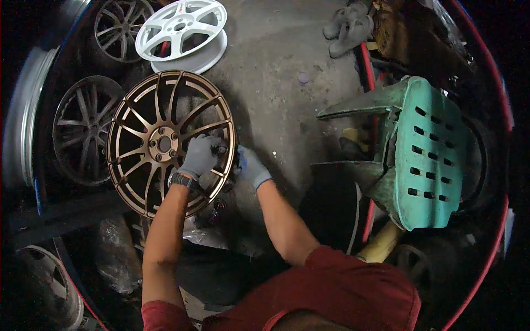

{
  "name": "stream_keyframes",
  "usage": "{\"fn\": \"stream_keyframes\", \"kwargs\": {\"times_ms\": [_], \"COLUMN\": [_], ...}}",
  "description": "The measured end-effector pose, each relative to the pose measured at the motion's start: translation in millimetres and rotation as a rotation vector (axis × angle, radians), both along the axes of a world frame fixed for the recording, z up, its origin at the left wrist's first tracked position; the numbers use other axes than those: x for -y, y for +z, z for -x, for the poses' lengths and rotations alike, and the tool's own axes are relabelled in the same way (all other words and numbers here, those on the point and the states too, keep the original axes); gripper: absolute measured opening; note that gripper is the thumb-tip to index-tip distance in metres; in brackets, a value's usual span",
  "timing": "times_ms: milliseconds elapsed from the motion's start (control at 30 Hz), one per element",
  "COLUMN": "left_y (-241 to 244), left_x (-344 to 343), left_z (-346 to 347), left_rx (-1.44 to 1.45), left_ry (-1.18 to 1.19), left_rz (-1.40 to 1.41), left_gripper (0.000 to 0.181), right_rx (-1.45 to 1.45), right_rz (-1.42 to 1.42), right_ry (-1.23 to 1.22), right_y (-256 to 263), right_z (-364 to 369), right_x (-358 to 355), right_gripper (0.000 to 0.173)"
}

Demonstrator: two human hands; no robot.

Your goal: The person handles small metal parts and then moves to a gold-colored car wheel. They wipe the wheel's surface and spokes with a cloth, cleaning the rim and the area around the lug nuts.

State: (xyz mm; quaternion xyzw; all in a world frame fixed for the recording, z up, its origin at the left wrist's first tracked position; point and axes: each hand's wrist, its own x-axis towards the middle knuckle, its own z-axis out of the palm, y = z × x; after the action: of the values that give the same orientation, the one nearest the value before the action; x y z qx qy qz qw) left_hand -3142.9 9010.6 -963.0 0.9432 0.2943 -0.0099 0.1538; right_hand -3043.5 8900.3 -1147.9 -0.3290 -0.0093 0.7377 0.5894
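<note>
A bronze multi-spoke alloy wheel rim (164, 144) lies face up before me, with bolt holes around its hub. My left hand (198, 155), in a grey glove with a dark watch at the wrist, is over the spokes close to the right side of the rim. Its fingers are curled and look dark at the tips; whether they hold something small is unclear. Just outside the rim's right edge is my right hand (251, 167), in a grey glove with blue on it. The rim's edge and shadow partly hide its fingertips.
A white alloy wheel (181, 27) lies beyond the bronze one. Dark wheels (89, 129) lie to the left. On the right stands a green slotted plastic chair (430, 157) near a red bar (367, 66). Grey sandals (349, 29) rest on the concrete floor (277, 95).
</note>
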Motion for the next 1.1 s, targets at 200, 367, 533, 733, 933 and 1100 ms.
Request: {"fn": "stream_keyframes", "kwargs": {"times_ms": [200, 367, 533, 733, 933, 1100], "left_y": [2, -8, 4, -8, -8, -6], "left_x": [-2, 1, 5, 1, 2, 4], "left_z": [-2, 14, -2, 7, 6, 0], "left_rx": [0.026, 0.000, -0.004, -0.008, -0.027, -0.083], "left_ry": [-0.040, 0.017, -0.019, -0.006, -0.041, -0.023], "left_rz": [-0.001, -0.022, -0.038, -0.049, -0.033, -0.032], "left_gripper": [0.028, 0.028, 0.030, 0.031, 0.035, 0.037], "right_rx": [0.135, -0.215, -0.279, -0.256, -0.011, 0.150], "right_rz": [-0.231, -0.036, -0.121, -0.190, -0.145, -0.090], "right_ry": [-0.163, -0.098, -0.117, -0.096, 0.007, -0.102], "right_y": [17, 31, -2, -11, 7, 18], "right_z": [4, 10, 6, 5, -2, 0], "right_x": [-5, -3, -12, -7, -2, -3], "right_gripper": [0.031, 0.036, 0.036, 0.032, 0.034, 0.036]}}
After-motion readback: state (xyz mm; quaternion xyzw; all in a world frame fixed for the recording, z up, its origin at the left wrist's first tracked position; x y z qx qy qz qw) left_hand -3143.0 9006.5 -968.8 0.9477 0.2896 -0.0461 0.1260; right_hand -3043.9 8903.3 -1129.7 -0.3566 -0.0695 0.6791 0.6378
